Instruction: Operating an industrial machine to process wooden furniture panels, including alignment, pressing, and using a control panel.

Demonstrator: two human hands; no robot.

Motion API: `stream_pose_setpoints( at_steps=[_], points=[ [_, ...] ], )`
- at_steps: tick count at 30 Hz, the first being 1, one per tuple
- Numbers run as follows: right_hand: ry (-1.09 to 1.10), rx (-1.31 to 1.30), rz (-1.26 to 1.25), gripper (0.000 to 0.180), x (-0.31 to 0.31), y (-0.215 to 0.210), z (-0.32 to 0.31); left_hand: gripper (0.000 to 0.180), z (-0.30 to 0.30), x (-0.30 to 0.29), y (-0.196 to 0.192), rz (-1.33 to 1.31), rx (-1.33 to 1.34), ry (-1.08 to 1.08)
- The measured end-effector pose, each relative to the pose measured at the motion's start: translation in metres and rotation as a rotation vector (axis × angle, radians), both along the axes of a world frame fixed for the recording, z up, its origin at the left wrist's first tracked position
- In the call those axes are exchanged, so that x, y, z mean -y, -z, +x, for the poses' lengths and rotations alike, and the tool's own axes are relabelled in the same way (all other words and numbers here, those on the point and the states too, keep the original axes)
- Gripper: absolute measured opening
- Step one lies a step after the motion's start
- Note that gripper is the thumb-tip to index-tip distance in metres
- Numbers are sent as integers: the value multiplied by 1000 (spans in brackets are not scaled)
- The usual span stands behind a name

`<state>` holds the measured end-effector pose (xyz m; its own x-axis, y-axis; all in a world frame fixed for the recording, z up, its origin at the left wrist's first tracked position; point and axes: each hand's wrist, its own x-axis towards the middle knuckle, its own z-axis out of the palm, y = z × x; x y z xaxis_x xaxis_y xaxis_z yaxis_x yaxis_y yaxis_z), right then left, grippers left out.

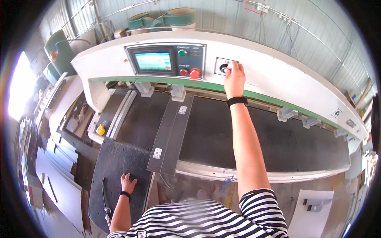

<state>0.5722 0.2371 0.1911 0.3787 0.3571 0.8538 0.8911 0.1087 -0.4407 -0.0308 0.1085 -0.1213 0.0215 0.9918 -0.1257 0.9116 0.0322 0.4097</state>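
Right hand (234, 81) is raised to the white machine housing (285, 85), fingers (231, 67) drawn together on the round knob (224, 70) set in a small square grey plate right of the control panel (166, 60); whether the knob is actually pinched cannot be told. A black band is worn on that wrist. Panel is dark, rectangular, with a light blue-green screen (152, 61) at its left, a green round button (182, 53) above, a small red button (183, 72) and a larger red mushroom button (194, 73) below. Left hand (128, 183) is laid flat, fingers spread, on the dark belt (119, 166) of the feed section, black band on its wrist too. Two long dark grey strips (170, 135) are laid over the main black belt (278, 139), each marked with a small white rectangular label: one near the upper end (182, 110), one near the lower end (157, 153). A yellow knob (101, 129) is seen at the left edge of the machine. Small square stickers (336, 113) are placed on the housing at far right. A white sheet (313, 210) with a grey printed figure is lying lower right. Green rolls (178, 16) are stored behind the machine.
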Motion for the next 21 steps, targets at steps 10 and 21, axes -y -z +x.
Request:
stream_pose_setpoints(
  at_steps=[10,21],
  points=[
    [-216,-135,-97,29,29,27,-25,61,-28,92,-30,6,169,-24],
    [-203,53,-1203,71,215,303,-57,105,-161,244,-34,-259,-282,-1126]
  ],
)
